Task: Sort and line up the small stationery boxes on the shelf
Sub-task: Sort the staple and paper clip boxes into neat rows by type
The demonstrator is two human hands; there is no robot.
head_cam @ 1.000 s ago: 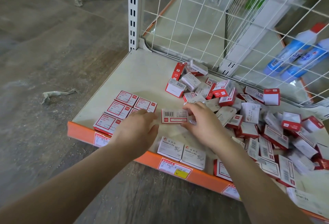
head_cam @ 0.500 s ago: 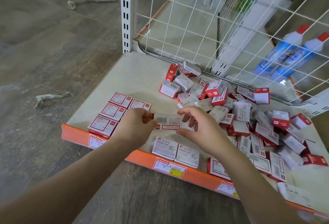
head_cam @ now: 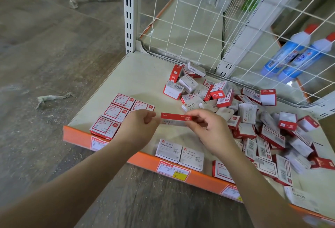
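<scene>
Left hand (head_cam: 139,126): curled, pinching left end of the held box (head_cam: 175,119).
Right hand (head_cam: 208,128): fingers bent, pinching right end of same box.
Held box: red-and-white, lifted above shelf (head_cam: 137,81), red edge up, label not facing camera.
Step, judged: identify type before placing.
Advice: turn face up, read label, keep both end grips light to avoid crushing card.
Sorted group (head_cam: 119,113): red-framed boxes, left, flat in rows.
Paper-clip pair (head_cam: 179,153): front edge, side by side.
Unsorted heap (head_cam: 244,115): right, jumbled.
Placement: match printing, butt edges square against neighbours.
</scene>
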